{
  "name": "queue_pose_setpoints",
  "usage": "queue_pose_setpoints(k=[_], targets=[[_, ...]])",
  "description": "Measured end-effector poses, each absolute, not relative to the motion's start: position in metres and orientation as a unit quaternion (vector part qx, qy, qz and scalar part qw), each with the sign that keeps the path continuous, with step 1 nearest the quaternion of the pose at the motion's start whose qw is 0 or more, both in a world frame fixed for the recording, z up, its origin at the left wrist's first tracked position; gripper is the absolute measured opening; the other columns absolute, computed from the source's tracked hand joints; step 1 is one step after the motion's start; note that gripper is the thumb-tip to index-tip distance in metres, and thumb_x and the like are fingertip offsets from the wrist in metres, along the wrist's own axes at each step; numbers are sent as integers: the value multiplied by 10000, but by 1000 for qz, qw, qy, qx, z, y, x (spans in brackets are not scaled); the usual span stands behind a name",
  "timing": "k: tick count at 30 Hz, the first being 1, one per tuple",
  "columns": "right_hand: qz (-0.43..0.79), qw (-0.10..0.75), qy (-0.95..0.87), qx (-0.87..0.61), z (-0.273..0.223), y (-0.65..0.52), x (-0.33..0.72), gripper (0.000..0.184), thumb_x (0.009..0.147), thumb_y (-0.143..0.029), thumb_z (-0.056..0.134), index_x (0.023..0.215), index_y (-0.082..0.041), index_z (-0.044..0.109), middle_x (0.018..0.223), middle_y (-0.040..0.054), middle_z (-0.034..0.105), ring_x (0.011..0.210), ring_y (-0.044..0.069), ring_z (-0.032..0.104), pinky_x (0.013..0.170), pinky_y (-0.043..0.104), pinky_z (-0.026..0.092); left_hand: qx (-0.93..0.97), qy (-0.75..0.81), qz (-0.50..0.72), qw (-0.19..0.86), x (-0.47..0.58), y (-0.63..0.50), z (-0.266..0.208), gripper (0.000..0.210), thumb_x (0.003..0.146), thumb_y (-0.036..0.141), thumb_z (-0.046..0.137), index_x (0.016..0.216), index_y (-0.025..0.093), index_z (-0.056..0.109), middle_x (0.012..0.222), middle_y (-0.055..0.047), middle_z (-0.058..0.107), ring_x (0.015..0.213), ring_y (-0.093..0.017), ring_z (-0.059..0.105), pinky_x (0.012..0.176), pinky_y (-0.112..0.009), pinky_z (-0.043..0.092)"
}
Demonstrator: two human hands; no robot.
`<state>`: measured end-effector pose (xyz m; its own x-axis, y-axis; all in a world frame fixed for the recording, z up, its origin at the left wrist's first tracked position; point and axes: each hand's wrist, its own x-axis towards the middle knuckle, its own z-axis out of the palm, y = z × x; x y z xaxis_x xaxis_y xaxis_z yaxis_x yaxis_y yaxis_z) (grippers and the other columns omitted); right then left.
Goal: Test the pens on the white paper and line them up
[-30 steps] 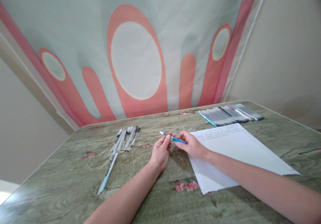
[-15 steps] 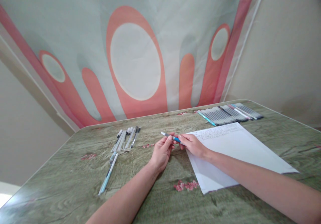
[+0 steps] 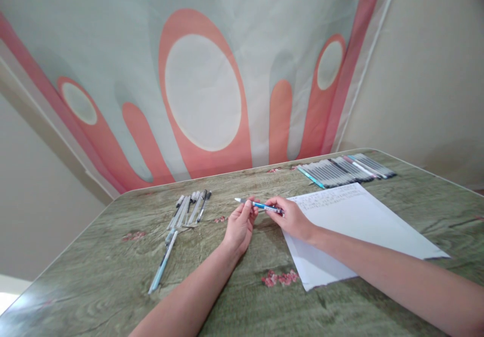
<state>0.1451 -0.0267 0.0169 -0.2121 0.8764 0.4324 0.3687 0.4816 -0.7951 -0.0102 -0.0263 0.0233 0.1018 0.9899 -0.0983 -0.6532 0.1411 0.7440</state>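
Observation:
Between my two hands is a blue pen (image 3: 260,205) with a grey grip and a pale tip pointing left. My left hand (image 3: 240,224) is closed on it near the grip, thumb on top. The fingers of my right hand (image 3: 291,218) pinch its other end, on the right. The pen is held above the table, close to the left edge of a white sheet of paper (image 3: 351,231). Rows of handwriting run along the top of the sheet. My right wrist and forearm pass over the paper.
Behind the paper lies a neat row of many pens (image 3: 340,170), mostly clear with dark ends. Several loose pens (image 3: 189,207) lie at the left, and light-blue pens (image 3: 163,261) lie nearer me. The wood-patterned table (image 3: 94,256) ends at a patterned backdrop (image 3: 212,165).
My hands have moved apart along the pen, showing more of its blue barrel. The left hand and the pen's tip have shifted slightly left.

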Motion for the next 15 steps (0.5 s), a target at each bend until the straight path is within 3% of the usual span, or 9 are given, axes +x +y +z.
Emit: queue_pose_setpoints(k=[10,15], targets=[[301,434,-736,-424,22,-32,147,274,845,-403,436,962,-194,569,695,5,599,595,132,532,568,243,386,301,280,569,713,-13,-31,28,232,773,211,594,986,122,605,971,-71,631,730,-63,601,719,-167,499],[326,400,-738,-436,21,-30,146,479,889,-453,292,561,-180,510,495,-9,509,508,120,491,568,249,366,296,289,558,720,-12,-31,28,257,768,218,601,1005,118,592,912,-75,648,706,-71,613,694,-169,503]])
